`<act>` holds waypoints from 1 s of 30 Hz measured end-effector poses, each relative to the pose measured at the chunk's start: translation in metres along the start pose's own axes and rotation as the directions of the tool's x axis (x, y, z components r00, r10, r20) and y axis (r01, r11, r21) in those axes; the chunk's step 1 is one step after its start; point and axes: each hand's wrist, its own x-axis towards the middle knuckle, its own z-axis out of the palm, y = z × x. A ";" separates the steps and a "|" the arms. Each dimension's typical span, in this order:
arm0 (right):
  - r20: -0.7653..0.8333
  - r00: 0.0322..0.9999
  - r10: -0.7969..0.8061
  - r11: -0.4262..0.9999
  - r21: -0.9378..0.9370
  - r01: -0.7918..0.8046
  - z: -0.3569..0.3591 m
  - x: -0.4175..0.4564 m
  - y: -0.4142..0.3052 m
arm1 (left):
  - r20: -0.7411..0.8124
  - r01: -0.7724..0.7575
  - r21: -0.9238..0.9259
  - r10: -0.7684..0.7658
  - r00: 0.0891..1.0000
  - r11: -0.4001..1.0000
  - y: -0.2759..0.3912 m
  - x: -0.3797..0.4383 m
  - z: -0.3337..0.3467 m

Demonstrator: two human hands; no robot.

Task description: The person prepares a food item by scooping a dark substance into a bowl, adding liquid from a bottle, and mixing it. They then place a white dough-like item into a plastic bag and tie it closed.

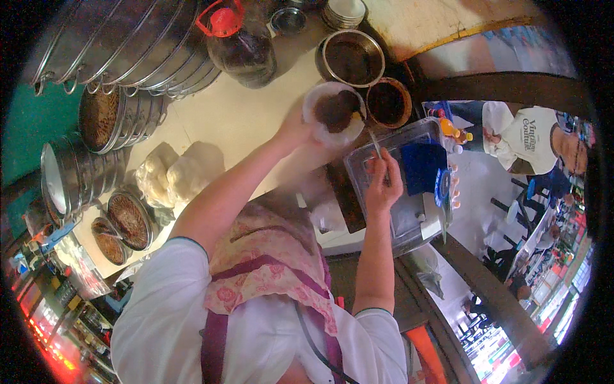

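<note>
My left hand (303,128) grips the side of a pale round bowl (357,137) with dark brown contents inside. In my right hand (385,180) is the handle of a spoon-like utensil (375,141), whose far end reaches toward the bowl's right rim. Just beyond the bowl stand a metal pot (354,57) and a smaller brown-rimmed pot (388,103), both dark inside. A clear plastic bin (400,216) with a dark blue item (424,169) lies below and beside my right hand.
Stacked metal steamers or trays (124,43) fill the upper left. A large jug with a red lid (226,21), filled clear bags (168,175) and round wicker-like trays (128,221) are on the pale counter (216,129). Another person (527,139) stands beyond the counter at right.
</note>
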 end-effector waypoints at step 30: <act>0.148 0.938 0.315 0.903 0.258 -0.344 0.067 0.114 0.002 | -0.119 0.073 -0.025 -0.075 0.990 0.997 0.049 -0.006 0.014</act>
